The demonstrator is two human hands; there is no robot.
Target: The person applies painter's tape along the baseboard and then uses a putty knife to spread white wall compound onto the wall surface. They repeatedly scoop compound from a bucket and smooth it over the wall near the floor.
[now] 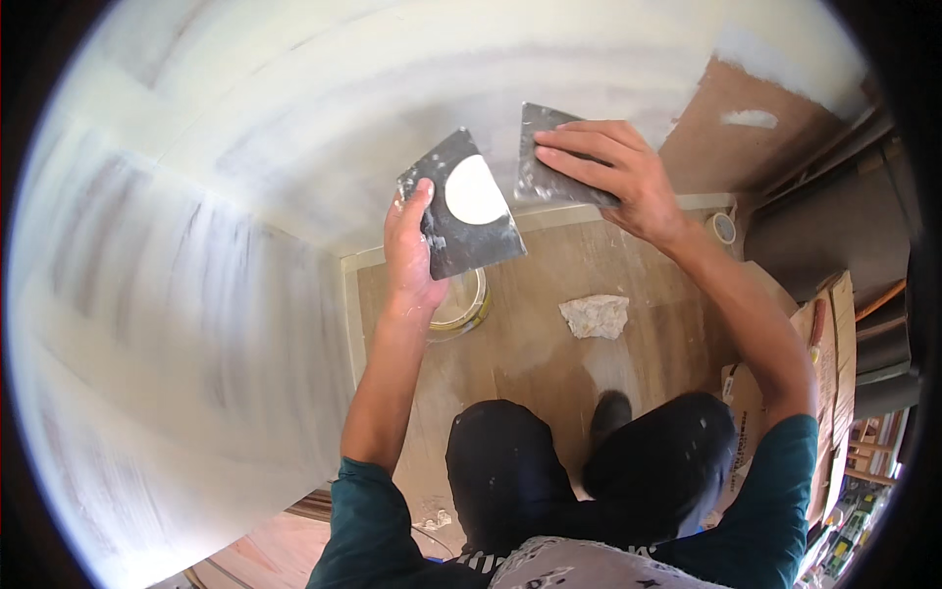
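My left hand (414,245) grips a dark grey, flat filling knife (454,247) by its edge, thumb on the face. A smooth round dollop of white filler (475,190) sits on that blade. My right hand (628,182) is closed on a second dark grey filling knife (542,177), fingers laid across its face. White smears mark both blades. The two knives are held apart, side by side, in front of the whitish plastered wall (343,108). Beneath my left hand stands a round tub (473,312), partly hidden by the hand and knife.
A crumpled whitish cloth or paper (596,316) lies on the wood-look floor (530,363). A small white roll or cup (721,228) is near the skirting. Cardboard (746,412) and boards (834,363) stand at my right. A brown unplastered patch (721,137) shows on the wall.
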